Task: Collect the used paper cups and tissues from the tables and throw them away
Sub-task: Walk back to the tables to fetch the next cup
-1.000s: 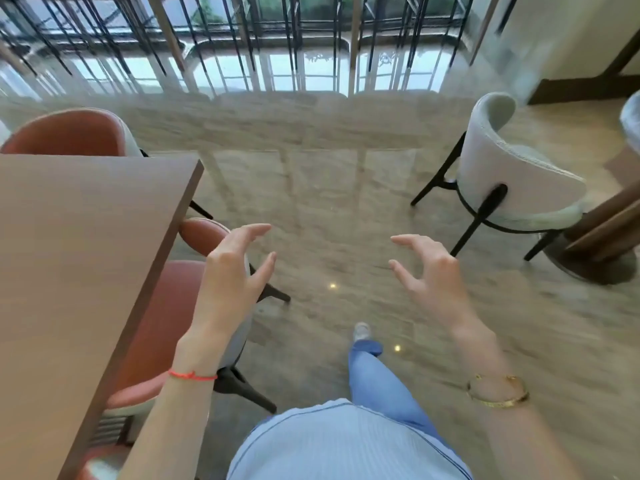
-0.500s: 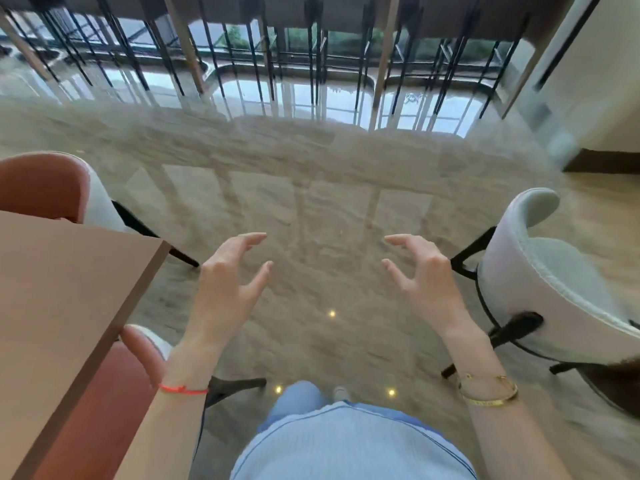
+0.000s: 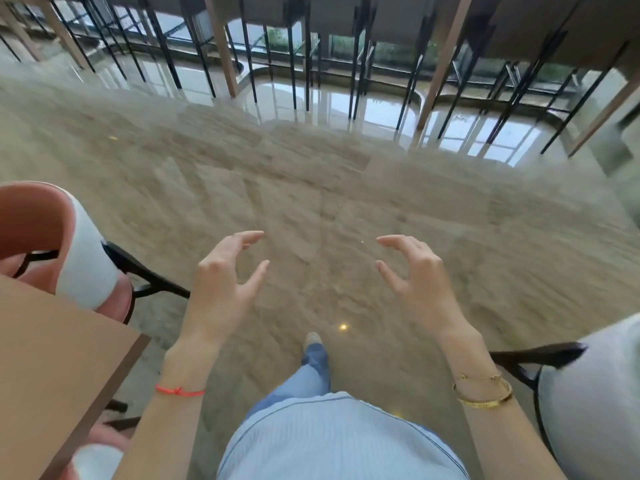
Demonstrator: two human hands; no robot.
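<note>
Two bare hands were in view, the left grip [image 3: 221,289] and the right grip [image 3: 420,285], both with fingers spread and nothing in them. One wooden desk [image 3: 52,358] lay to the left of the left grip. Two chairs showed: one orange chair [image 3: 38,223] beyond the desk, one white chair [image 3: 595,403] to the right of the right grip. One red string bracelet [image 3: 180,390] and one gold bangle [image 3: 485,401] circled the wrists.

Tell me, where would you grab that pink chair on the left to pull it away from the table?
Probably the top rim of the pink chair's curved back, from above, with the left hand. The rim is the nearest exposed edge; the table hides the seat.
</note>
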